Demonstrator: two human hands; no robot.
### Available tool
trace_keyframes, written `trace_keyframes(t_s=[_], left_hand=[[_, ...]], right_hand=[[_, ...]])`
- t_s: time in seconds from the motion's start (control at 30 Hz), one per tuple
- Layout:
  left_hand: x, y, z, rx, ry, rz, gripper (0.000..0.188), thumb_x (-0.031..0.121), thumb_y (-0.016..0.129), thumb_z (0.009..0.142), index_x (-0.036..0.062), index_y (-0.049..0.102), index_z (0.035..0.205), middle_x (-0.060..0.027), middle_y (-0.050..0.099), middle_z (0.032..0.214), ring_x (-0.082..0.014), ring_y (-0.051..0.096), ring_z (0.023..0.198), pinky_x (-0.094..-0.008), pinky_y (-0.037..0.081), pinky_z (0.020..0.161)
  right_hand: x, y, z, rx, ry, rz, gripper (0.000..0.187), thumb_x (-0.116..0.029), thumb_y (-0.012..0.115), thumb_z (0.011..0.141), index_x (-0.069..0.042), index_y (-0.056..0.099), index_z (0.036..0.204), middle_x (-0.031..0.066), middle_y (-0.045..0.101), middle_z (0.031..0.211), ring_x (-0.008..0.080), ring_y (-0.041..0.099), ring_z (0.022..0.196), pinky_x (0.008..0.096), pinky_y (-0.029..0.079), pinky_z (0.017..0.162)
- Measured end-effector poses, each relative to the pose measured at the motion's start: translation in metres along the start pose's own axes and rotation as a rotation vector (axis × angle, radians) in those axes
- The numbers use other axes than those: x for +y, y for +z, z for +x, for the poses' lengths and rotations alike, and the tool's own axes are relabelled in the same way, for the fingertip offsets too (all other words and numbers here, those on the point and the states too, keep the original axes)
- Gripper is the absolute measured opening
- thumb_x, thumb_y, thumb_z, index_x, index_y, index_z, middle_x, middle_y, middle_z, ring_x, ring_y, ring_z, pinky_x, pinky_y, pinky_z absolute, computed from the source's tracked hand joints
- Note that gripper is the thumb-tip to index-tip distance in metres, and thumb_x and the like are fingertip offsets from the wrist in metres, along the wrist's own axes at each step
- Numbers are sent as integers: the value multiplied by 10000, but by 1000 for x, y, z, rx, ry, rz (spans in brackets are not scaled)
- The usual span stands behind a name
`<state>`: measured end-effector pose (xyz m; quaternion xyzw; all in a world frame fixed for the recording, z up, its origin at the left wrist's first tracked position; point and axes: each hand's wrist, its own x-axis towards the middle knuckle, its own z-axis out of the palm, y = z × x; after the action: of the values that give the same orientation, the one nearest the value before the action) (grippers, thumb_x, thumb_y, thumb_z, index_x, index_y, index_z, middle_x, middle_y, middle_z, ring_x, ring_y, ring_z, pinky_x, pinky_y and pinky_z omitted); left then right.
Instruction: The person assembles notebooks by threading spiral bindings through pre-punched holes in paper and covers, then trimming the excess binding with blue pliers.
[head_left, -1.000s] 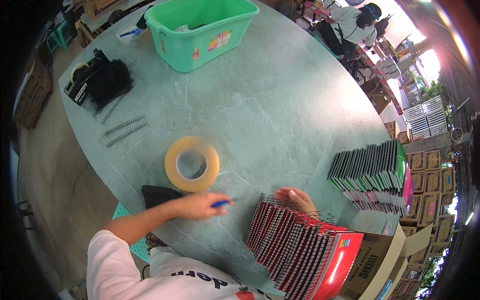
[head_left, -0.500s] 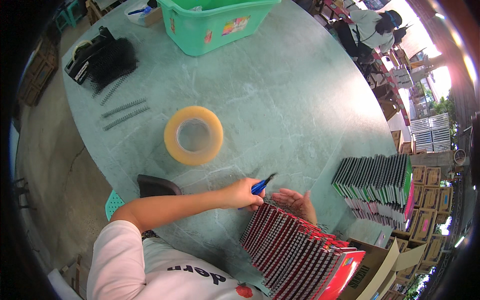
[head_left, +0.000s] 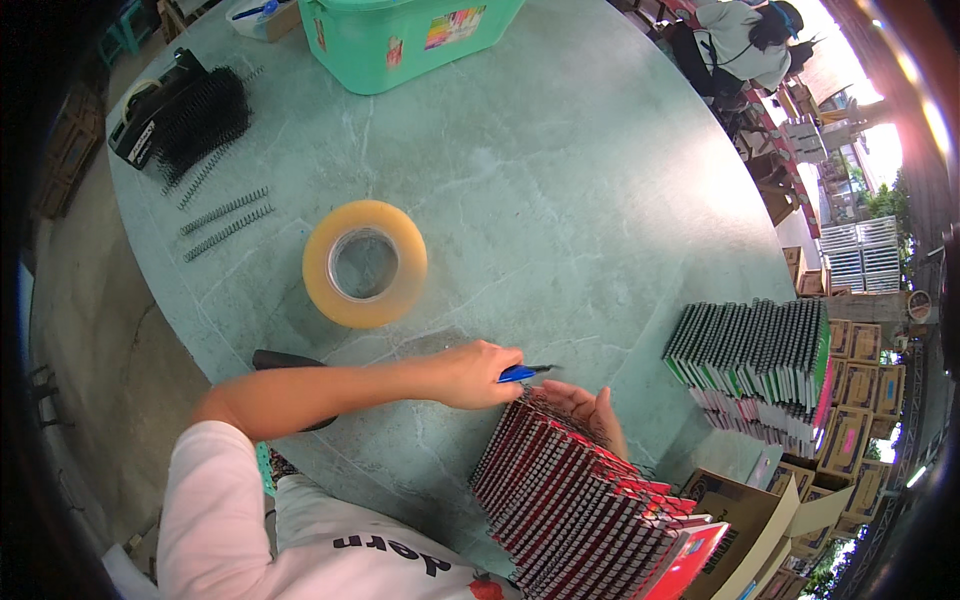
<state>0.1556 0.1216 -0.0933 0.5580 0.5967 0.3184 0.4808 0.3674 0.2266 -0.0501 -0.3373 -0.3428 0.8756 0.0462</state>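
Note:
My left hand [head_left: 476, 376] is closed around blue-handled pliers [head_left: 512, 374], their dark tip pointing right over the far end of a row of red spiral notebooks [head_left: 585, 490]. The notebooks are packed side by side with their dark wire coils facing up. Just past that far end is my right hand [head_left: 607, 422], fingers stretched out and thumb apart, next to the end coils. The notebooks hide its wrist and forearm, and I cannot tell whether its fingertips touch the wire.
On the round table lie a large roll of clear tape [head_left: 322, 262], loose black coils [head_left: 225, 212], a black tape dispenser [head_left: 140, 125] and a green bin [head_left: 400, 55]. More spiral notebooks [head_left: 745, 350] stand right, by an open carton [head_left: 745, 515]. A person [head_left: 740, 45] sits beyond.
My left hand has turned slightly, bringing the pliers from an upward slant to nearly level. My right hand stays by the stack's end. The whole view has shifted a little.

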Motion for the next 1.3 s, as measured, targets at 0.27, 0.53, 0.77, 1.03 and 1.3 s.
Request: trace_keyframes(t_s=[0.27,0.53,0.77,1.03,1.3], left_hand=[[3,-10,-27,61,288,979,238,257,656,727,77,606,874,-71,575,829,-235,542,831,-389,407,754],[7,-12,-17,114,398,1107,225,236,618,733,67,607,881,-62,563,838,-216,528,826,-396,415,776],[6,-13,-9,107,503,1158,163,224,612,708,79,603,781,-42,565,767,-199,542,785,-354,411,707],[2,-7,-9,10,416,1086,120,199,616,686,99,553,661,-26,530,618,-165,544,610,-297,407,561],[-1,-24,-7,159,580,1128,134,201,610,697,83,579,755,-39,562,746,-187,558,747,-320,433,677]], right_hand=[[-23,-21,44,-86,172,-542,471,-337,467,960,20,490,1266,148,611,1139,197,593,985,335,458,875],[-18,-26,41,-1,29,-471,401,-262,502,944,21,522,1228,154,626,1124,235,627,984,344,490,840],[-13,-41,44,15,17,-295,414,-229,514,936,56,490,1235,219,573,1194,280,600,1062,378,482,896],[8,-25,34,-183,-50,-15,573,-329,566,902,127,453,1229,240,494,1286,293,514,1182,387,423,980],[7,-34,43,-96,-21,-11,475,-305,483,951,84,470,1223,257,492,1277,322,496,1200,409,406,1004]])
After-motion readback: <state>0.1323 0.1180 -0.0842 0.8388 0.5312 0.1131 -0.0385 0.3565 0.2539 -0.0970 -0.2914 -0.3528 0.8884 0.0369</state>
